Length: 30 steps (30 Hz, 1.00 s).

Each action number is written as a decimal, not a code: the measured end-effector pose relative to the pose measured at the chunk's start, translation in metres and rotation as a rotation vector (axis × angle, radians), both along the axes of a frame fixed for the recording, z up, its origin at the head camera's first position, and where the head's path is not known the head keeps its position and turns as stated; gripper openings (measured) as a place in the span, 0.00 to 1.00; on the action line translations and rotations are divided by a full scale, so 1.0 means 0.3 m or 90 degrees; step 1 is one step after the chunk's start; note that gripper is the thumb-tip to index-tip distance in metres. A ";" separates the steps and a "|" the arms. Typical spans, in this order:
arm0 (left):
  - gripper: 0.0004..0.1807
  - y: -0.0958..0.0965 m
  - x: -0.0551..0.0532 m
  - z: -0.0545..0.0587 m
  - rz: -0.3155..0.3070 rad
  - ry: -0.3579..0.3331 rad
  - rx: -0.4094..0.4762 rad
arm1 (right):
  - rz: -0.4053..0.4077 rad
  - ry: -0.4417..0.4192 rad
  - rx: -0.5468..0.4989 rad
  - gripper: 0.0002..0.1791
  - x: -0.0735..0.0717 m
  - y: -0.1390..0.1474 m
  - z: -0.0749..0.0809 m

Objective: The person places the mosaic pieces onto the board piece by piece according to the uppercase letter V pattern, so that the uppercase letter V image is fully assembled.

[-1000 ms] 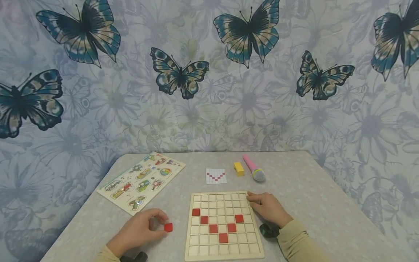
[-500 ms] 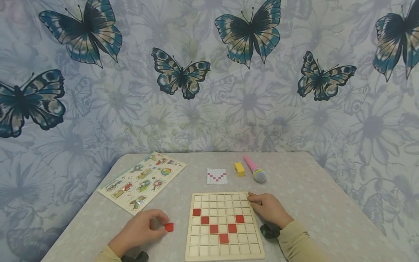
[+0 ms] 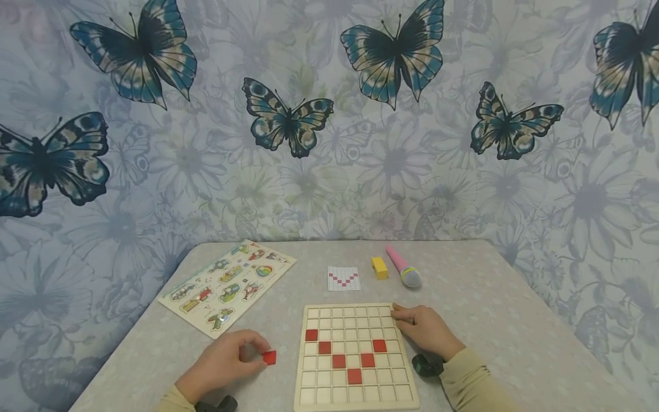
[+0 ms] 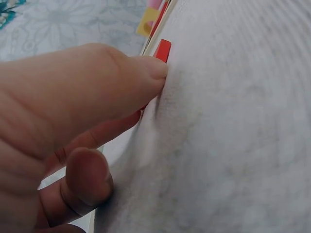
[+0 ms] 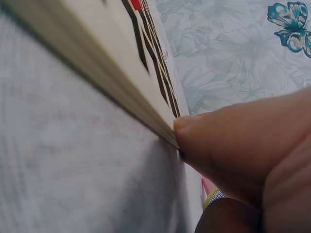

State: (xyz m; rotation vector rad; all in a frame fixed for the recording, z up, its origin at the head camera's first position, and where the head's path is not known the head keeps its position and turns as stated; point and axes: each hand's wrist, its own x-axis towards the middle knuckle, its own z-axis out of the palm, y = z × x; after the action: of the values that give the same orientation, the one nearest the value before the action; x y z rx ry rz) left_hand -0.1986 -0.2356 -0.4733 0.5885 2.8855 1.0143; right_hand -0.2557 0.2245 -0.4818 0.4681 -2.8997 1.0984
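Between thumb and fingers, my left hand (image 3: 226,360) pinches a small red square tile (image 3: 270,357), left of the pale wooden grid board (image 3: 356,406). Up close in the left wrist view, the tile (image 4: 164,50) stands tilted on edge right at the tablecloth, with the thumb covering part of it. Several red tiles sit in the board's cells as a V, its left arm one tile longer than its right. My right hand (image 3: 427,331) grips the board's far right corner; its thumb (image 5: 194,128) lies against the edge there.
Behind the board lies a small card (image 3: 344,278) printed with a red V on a grid. To its right are a yellow block (image 3: 379,268) and a pink toy microphone (image 3: 403,266). A picture puzzle board (image 3: 229,288) lies at the back left.
The whole head view has shifted slightly, so everything sits a little farther right in it. Both hands keep their holds, the left on the tile and the right on the board.
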 end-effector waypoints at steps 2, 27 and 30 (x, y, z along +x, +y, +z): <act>0.11 0.000 -0.003 0.000 -0.004 0.003 -0.002 | 0.000 -0.001 0.000 0.16 0.001 0.000 0.001; 0.09 0.199 -0.004 0.089 0.007 0.031 0.019 | -0.012 -0.019 -0.004 0.15 -0.010 -0.005 0.002; 0.08 0.282 -0.028 0.121 -0.038 0.045 -0.014 | -0.016 -0.022 -0.005 0.15 -0.010 0.001 -0.001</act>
State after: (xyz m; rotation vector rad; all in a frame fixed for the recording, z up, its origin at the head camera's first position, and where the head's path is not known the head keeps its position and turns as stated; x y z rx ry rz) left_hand -0.2070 -0.1509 -0.4370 0.7176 2.9161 0.9721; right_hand -0.2588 0.2247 -0.4820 0.4160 -2.9205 1.1261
